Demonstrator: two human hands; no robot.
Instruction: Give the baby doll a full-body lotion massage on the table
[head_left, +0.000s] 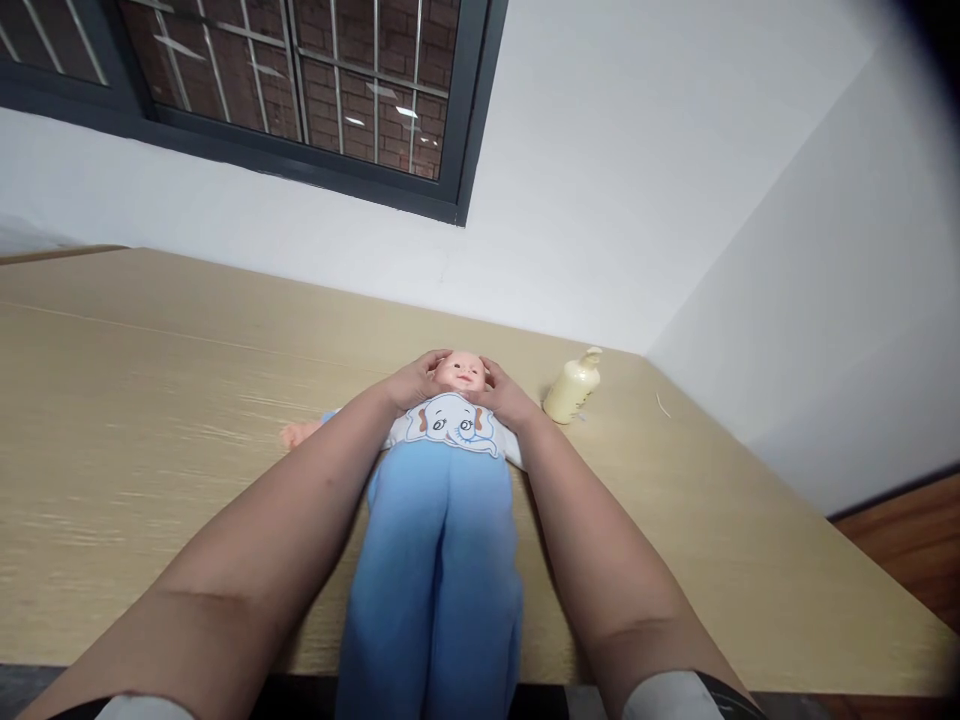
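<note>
At the frame's centre, a blue-and-white-clothed plastic baby doll (pixel 442 500) is laid face-up on the pale wood-grained surface (pixel 187 430), long axis pointed toward the bottom edge; its head is clasped between left hand (pixel 414 384) and right hand (pixel 510 398), equally near.

My left hand (pixel 420 383) and right hand (pixel 510 397) are touching a doll's head (pixel 463 370) that is looking like smooth plastic with a faint sheen. Nearer me, its trousers (pixel 405 540) are appearing as soft, matt cloth. The table (pixel 187 400) is showing a lightly grained wood finish. On the right, a bottle (pixel 572 392) is gleaming like smooth plastic. At far left, shiny metal-looking bars (pixel 337 80) are standing before rough brick (pixel 356 128).
</note>
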